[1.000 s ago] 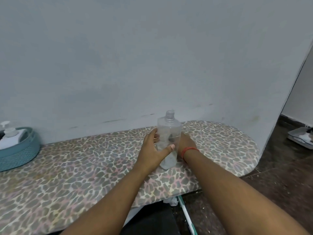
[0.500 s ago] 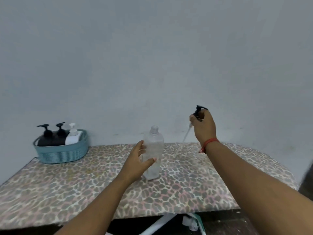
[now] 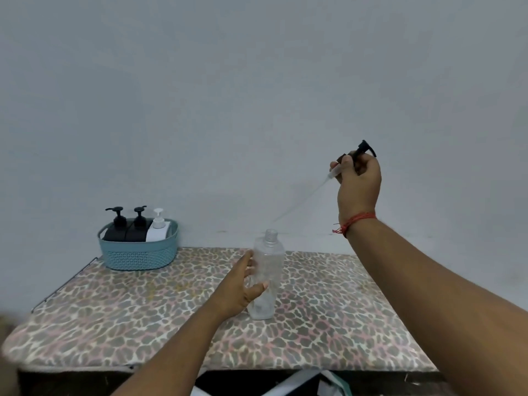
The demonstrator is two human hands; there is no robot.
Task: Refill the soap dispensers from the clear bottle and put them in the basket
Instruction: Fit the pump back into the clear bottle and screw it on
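The clear bottle [image 3: 265,277] stands upright and uncapped on the leopard-print board [image 3: 143,318]. My left hand [image 3: 238,287] grips its side. My right hand [image 3: 358,182] is raised up to the right of the bottle and holds a black pump head [image 3: 364,148]; its thin clear tube [image 3: 300,202] slants down-left, with its tip above and apart from the bottle's neck. At the far left a teal basket [image 3: 138,254] holds two black soap dispensers [image 3: 117,228] [image 3: 138,227] and a white one [image 3: 158,230].
A plain grey wall [image 3: 257,81] stands right behind the board. A thin wire edge [image 3: 64,284] runs along the board's left side. White and teal objects [image 3: 314,384] show below the board's front edge.
My right hand has lifted the pump head higher and to the right, drawing its tube clear of the bottle. The view has swung left, bringing the basket fully in.
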